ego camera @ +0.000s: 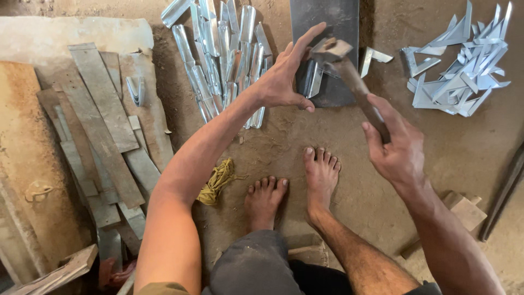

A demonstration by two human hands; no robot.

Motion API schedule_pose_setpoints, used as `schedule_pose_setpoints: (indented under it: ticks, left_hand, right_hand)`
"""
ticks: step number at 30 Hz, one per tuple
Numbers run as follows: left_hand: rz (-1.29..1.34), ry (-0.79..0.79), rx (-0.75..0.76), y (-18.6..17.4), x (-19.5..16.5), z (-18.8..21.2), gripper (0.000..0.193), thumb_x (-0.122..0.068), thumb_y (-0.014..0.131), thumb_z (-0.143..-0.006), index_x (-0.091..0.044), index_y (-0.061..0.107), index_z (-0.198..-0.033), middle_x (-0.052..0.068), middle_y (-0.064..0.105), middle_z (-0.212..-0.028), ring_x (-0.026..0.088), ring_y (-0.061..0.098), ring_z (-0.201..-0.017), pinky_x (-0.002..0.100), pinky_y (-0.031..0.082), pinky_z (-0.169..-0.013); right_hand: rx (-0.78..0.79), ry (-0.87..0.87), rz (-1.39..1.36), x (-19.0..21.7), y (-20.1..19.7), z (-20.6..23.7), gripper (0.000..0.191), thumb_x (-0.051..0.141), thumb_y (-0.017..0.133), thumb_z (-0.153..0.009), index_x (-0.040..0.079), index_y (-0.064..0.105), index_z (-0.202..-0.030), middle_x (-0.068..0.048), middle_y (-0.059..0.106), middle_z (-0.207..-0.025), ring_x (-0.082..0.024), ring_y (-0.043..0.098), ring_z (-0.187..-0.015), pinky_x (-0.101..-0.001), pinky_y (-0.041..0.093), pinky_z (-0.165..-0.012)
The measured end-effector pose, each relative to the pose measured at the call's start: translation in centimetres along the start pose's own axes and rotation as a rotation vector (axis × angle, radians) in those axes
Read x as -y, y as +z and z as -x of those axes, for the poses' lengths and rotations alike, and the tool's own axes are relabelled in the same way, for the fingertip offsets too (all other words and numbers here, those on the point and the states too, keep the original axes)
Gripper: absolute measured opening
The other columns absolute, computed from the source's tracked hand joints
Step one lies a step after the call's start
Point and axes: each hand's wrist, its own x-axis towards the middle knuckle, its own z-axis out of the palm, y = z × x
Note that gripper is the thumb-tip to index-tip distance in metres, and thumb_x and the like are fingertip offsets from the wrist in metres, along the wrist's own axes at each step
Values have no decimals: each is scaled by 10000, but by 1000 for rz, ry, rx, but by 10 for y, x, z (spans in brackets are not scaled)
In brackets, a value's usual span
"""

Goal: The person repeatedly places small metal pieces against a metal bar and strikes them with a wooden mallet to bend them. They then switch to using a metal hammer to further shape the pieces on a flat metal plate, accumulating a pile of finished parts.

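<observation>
On the dirt floor [338, 158], person squats barefoot over a dark steel plate [322, 22] used as an anvil. Left hand [284, 76] pinches a short bent metal strip [312, 79] on edge against the plate, thumb and fingers closed on it, index finger stretched up past the hammer head. Right hand [396, 147] is clamped around the wooden handle of a hammer [341, 60], head just above the strip, close to the left fingertips.

To do this well, I'd judge: keep the strip seated flat on the plate so the blow doesn't skid; hold it low, and pull that raised index finger clear of the head's path. Strike square, short swing, face landing on the fold, not the edge. Grip sits mid-handle, fine for control.

Pile of unworked strips [224, 54] lies left of the plate, touching the left wrist side; heap of bent angle pieces [464, 65] sits well apart on the right. One angle piece [374, 57] lies just beside the plate. Yellow rope [218, 180] near the feet. Flat metal offcuts [103, 125] stacked far left.
</observation>
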Motion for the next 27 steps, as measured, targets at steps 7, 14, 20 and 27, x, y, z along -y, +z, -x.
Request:
schedule_pose_setpoints:
  ticks: [7, 14, 20, 27]
  left_hand:
    - [81, 98, 55, -12, 0, 0, 1495, -581, 1019, -569, -155, 90, -1660, 50, 645, -1502, 307, 437, -1528, 537, 225, -1359]
    - [57, 96, 84, -19, -8, -2, 1400, -507, 1052, -557, -124, 212, -1610, 7, 667, -1440, 279, 438, -1509, 485, 258, -1328]
    - [214, -7, 64, -21, -37, -16, 1076, -633, 730, -883, -66, 162, -1601, 100, 750, -1008, 290, 752, -1151, 555, 205, -1270]
    - [-367, -423, -158, 20, -72, -24, 1163, -815, 586, -805, -123, 158, -1636, 176, 607, -1156, 360, 648, -1096, 556, 522, -987]
  right_hand:
    - [-91, -66, -60, -20, 25, 43, 479, 40, 794, -972, 120, 579, -1391, -145, 710, -1025, -221, 689, -790, -360, 545, -670]
    - [-143, -170, 157, -75, 27, 56, 455, -23, 782, -990, 98, 605, -1391, -150, 686, -998, -265, 640, -730, -372, 514, -608]
    - [-185, -145, 118, -93, 22, 72, 522, -25, 797, -975, 66, 572, -1437, -120, 658, -890, -177, 591, -674, -330, 466, -537]
    - [-248, -129, 11, -62, 0, 86, 503, -45, 794, -951, 49, 555, -1383, -136, 668, -896, -203, 628, -683, -325, 494, -526]
